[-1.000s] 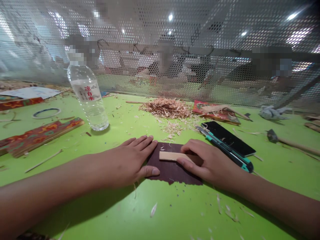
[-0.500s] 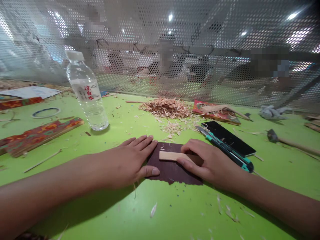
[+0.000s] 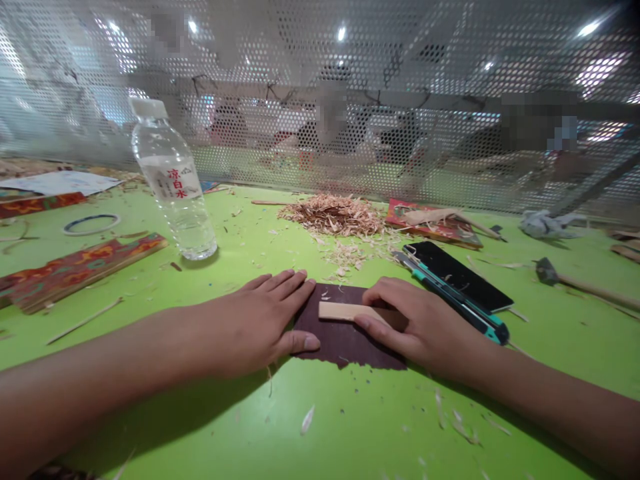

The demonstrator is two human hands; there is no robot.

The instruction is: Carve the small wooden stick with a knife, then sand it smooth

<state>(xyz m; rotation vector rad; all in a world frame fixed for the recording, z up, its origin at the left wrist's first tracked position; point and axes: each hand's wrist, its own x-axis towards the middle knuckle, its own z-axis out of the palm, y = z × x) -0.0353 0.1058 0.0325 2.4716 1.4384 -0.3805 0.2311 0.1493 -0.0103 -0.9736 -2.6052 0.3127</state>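
A dark brown sheet of sandpaper (image 3: 350,347) with a ragged near edge lies flat on the green table (image 3: 280,427). My left hand (image 3: 265,327) is spread palm down, its fingers and thumb over the sheet's left edge. In my right hand (image 3: 415,320) a small flat strip of pale wood (image 3: 340,311) is gripped between thumb and fingers, resting on the sandpaper. The strip's right end is hidden by my fingers. Just beyond my right hand lie a teal and black utility knife (image 3: 455,297) and a black phone (image 3: 460,277).
A water bottle (image 3: 175,187) stands at the back left, near painted wood pieces (image 3: 85,270) and a tape ring (image 3: 93,225). Wood shavings (image 3: 333,217) are heaped behind the sandpaper. A wooden-handled tool (image 3: 585,283) lies right. A perforated metal screen (image 3: 280,147) closes the far side, people behind it.
Both hands, the wood strip and the sandpaper look almost unmoved. The view has shifted very slightly.
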